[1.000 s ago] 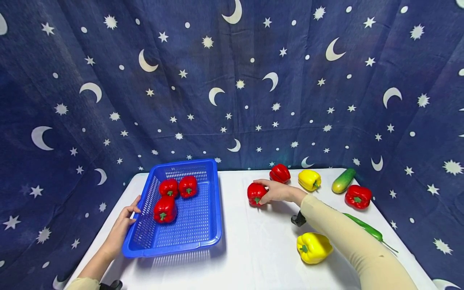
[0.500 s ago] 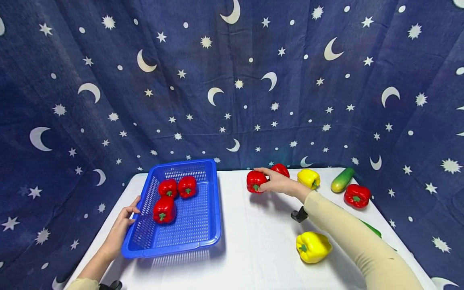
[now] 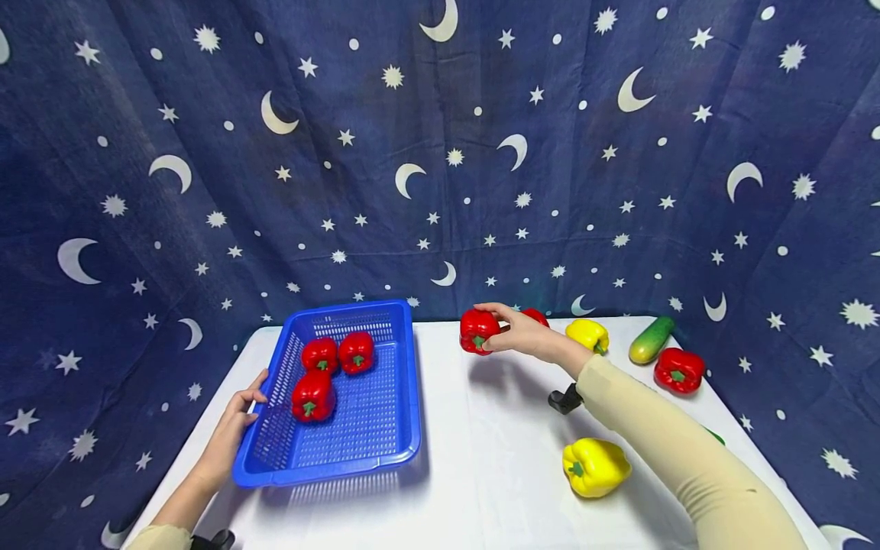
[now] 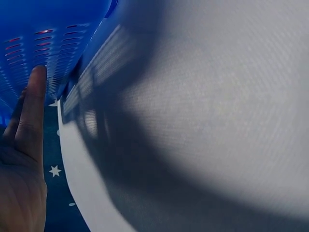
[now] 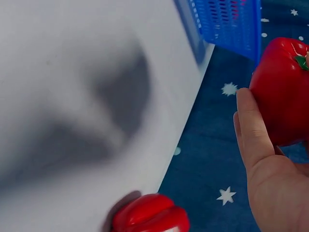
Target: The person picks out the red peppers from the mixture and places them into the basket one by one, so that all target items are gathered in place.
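Observation:
My right hand (image 3: 529, 334) pinches a red bell pepper (image 3: 476, 325) by its sides, holding it above the white table. In the right wrist view, straight fingers lie along that pepper (image 5: 282, 94). At the left, my left hand (image 3: 223, 435) touches the left side of a blue plastic basket (image 3: 415, 397), fingertips at its rim. An extended finger meets the slotted outer wall of the basket (image 4: 53, 34) in the left wrist view. Several red bell peppers (image 3: 312, 397) sit in the basket's left and far part. Behind my right hand, another red pepper (image 3: 536, 315) is mostly hidden.
On the right lie a yellow bell pepper (image 3: 596, 467), a second yellow pepper (image 3: 587, 333), a green-yellow cucumber (image 3: 651, 341) and a red bell pepper (image 3: 679, 370). My right sleeve (image 3: 674, 451) hides most of a green chili pepper (image 3: 715, 436). A star-patterned curtain (image 3: 440, 191) surrounds the table.
My right hand has lifted the red bell pepper off the table, moving it away from me and slightly left. My left hand and the basket stay put.

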### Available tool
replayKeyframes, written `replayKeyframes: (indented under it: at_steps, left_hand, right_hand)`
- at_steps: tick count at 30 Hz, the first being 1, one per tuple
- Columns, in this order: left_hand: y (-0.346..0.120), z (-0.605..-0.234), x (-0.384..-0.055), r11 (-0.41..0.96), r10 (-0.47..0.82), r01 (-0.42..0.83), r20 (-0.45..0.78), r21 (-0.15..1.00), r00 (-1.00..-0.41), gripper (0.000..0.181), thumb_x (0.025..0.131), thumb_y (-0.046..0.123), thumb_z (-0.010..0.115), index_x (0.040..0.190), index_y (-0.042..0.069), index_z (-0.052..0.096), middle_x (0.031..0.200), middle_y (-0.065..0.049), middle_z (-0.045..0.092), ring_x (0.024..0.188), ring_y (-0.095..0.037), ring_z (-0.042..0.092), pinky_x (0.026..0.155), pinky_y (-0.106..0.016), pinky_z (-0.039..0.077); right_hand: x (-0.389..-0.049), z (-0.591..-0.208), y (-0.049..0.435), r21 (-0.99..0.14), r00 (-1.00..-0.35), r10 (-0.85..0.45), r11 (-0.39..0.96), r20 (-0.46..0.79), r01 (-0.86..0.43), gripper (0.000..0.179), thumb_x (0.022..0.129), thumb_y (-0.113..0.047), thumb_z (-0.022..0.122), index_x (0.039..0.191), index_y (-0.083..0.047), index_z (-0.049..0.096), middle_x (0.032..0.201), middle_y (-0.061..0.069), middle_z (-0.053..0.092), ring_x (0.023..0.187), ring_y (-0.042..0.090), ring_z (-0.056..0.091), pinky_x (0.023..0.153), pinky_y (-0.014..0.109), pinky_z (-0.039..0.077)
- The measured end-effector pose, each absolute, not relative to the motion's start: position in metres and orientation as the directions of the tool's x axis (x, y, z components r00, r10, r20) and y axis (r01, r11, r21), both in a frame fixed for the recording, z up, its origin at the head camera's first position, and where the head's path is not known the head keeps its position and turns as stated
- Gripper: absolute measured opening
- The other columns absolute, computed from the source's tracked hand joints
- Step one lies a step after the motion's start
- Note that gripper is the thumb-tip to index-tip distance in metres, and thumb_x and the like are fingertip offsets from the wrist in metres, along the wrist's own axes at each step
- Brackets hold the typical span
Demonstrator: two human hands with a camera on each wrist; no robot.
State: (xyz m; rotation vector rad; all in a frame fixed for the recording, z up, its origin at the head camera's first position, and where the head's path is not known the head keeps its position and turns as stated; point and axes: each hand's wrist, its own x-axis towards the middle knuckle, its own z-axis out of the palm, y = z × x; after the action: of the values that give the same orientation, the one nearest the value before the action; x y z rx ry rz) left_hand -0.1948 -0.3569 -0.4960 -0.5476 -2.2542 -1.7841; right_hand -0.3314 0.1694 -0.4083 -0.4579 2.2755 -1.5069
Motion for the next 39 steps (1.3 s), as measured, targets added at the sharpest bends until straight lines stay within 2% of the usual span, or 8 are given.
replayKeyframes:
  at_steps: [5,21,28,39]
  left_hand:
    - [-0.356,-0.495,-0.195,0.204,0.148,0.416,0.393,0.886,-0.908,0.021,0.095,-0.012,0.026,0.114,-0.010,0.036,0.169,-0.009,0.023,0.146,0.004,0.024,0.103,-0.015,0.024]
    - [-0.353,-0.492,-0.193,0.202,0.141,0.402,0.380,0.893,-0.914,0.022,0.095,-0.012,0.025,0.114,-0.010,0.036,0.169,-0.013,0.021,0.144,0.005,0.025,0.102,-0.016,0.025]
    - [-0.353,-0.492,-0.193,0.219,0.136,0.394,0.372,0.893,-0.918,0.022,0.095,-0.012,0.026,0.114,-0.008,0.037,0.169,-0.012,0.021,0.144,0.006,0.025,0.103,-0.014,0.024]
    - [-0.355,-0.495,-0.194,0.202,0.144,0.384,0.360,0.901,-0.922,0.024,0.095,-0.012,0.025,0.116,-0.010,0.035,0.169,-0.009,0.021,0.145,0.005,0.024,0.102,-0.015,0.025]
  right_hand:
    - [-0.330,-0.399,0.162,-0.941,-0.871,-0.481,0.330,-0.102,-0.072,0.079,0.082,-0.015,0.079,0.151,-0.032,0.043,0.144,0.008,0.046,0.127,0.031,0.050,0.094,0.045,0.051]
    - [-0.321,-0.387,0.136,-0.966,-0.816,-0.575,0.236,-0.055,-0.102,0.083,0.080,-0.013,0.080,0.151,-0.033,0.044,0.147,0.008,0.044,0.129,0.033,0.049,0.095,0.048,0.051]
    - [-0.320,-0.384,0.122,-0.969,-0.811,-0.583,0.225,-0.047,-0.106,0.081,0.079,-0.012,0.080,0.149,-0.035,0.046,0.144,0.007,0.046,0.127,0.032,0.050,0.094,0.045,0.052]
    - [-0.318,-0.384,0.098,-0.981,-0.772,-0.635,0.160,-0.014,-0.113,0.080,0.080,-0.011,0.079,0.150,-0.031,0.046,0.143,0.008,0.050,0.124,0.032,0.055,0.096,0.047,0.051]
